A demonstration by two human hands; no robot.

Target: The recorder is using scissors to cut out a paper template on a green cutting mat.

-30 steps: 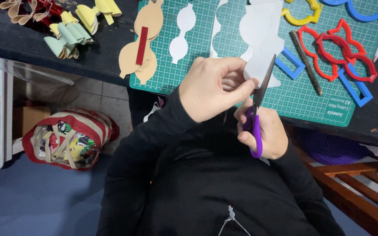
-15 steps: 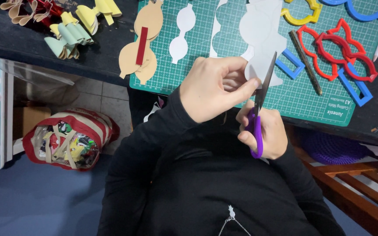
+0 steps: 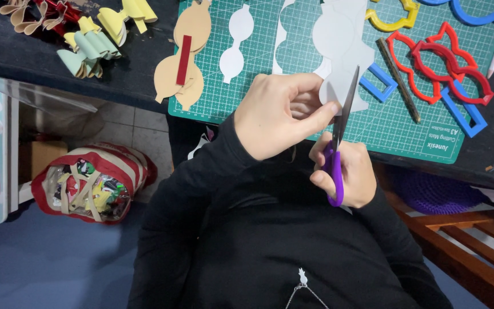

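left hand (image 3: 278, 114) pinches white paper (image 3: 338, 63); right hand (image 3: 347, 171) grips purple scissors (image 3: 335, 166) cutting it.

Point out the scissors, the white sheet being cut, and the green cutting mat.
scissors (image 3: 334, 171): head view, on the purple handle.
white sheet (image 3: 338, 46): head view, on its broad upper part.
green cutting mat (image 3: 407, 129): head view, on a bare gridded patch near its lower right.

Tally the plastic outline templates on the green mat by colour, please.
Blue templates: 3
Red templates: 2, overlapping, so the count is less sure
Yellow templates: 1
Total: 6
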